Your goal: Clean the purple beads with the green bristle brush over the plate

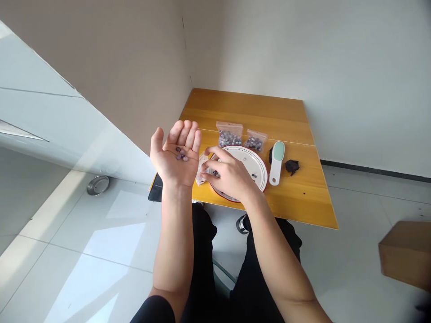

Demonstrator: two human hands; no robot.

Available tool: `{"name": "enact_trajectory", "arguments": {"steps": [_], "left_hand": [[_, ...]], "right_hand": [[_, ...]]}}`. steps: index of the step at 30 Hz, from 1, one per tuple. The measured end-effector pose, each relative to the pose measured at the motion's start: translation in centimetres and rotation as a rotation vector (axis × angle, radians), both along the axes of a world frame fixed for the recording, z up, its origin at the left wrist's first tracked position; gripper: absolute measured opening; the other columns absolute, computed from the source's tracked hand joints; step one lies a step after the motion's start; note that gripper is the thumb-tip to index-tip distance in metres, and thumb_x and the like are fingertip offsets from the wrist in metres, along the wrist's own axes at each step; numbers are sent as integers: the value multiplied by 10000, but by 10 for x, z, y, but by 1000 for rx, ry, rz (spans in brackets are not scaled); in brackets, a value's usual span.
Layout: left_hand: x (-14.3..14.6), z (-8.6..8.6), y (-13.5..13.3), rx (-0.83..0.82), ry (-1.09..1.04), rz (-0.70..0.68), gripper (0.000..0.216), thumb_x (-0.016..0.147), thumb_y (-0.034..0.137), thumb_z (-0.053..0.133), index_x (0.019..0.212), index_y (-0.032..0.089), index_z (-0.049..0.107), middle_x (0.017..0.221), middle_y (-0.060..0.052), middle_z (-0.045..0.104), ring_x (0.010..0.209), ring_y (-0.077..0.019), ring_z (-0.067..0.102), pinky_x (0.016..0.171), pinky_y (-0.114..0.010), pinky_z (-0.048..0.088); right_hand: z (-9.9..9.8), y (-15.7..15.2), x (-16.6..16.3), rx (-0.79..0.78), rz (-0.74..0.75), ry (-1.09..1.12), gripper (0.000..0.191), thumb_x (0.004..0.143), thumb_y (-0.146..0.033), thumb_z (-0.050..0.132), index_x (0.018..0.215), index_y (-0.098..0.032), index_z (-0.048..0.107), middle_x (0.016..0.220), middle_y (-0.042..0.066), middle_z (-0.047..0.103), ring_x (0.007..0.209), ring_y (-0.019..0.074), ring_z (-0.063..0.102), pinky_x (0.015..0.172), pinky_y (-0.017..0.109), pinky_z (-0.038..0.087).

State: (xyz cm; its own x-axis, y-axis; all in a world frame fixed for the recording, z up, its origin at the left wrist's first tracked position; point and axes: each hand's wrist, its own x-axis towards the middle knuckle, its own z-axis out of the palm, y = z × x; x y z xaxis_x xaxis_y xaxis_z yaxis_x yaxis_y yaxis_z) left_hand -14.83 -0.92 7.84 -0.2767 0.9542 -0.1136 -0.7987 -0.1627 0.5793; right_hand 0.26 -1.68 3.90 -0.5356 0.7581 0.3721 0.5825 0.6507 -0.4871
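On my feed, small purple beads (180,154) lie in the open, upturned palm of the left hand (177,163), nothing clenched. The right hand (227,175) curls over a red-rimmed white plate (260,166), its grip unclear. Two zip bags (229,136) lie beyond, mid-frame, on the wooden table (289,117).

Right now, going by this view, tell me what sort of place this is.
Probably a plain, sparsely furnished indoor room: a small wooden table set into the corner of bare walls, above a pale tiled floor.
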Motion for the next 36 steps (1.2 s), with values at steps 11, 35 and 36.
{"name": "enact_trajectory", "arguments": {"steps": [11, 35, 36], "left_hand": [[-9, -10, 9, -44, -54, -102, 416, 959, 473, 482, 847, 171, 745, 998, -99, 790, 1298, -277, 644, 1064, -339, 569], [6, -11, 10, -34, 425, -101, 465, 909, 621, 500, 866, 219, 729, 1024, -74, 794, 1110, -228, 740, 1014, -337, 565], [6, -11, 10, -25, 424, -98, 461, 906, 620, 506, 865, 219, 730, 1019, -72, 795, 1100, -226, 743, 1007, -333, 568]], "right_hand": [[1, 0, -3, 77, 3, 32, 213, 957, -189, 578, 885, -268, 762, 1144, -15, 748, 990, 210, 667, 870, 385, 538], [0, 1, 0, 27, 23, 115, 180, 929, -135, 596, 843, -213, 733, 1068, 44, 651, 886, 166, 637, 780, 323, 507], [0, 1, 0, 25, 24, 120, 178, 929, -134, 597, 843, -213, 732, 1070, 45, 651, 890, 167, 640, 788, 325, 510]]}}
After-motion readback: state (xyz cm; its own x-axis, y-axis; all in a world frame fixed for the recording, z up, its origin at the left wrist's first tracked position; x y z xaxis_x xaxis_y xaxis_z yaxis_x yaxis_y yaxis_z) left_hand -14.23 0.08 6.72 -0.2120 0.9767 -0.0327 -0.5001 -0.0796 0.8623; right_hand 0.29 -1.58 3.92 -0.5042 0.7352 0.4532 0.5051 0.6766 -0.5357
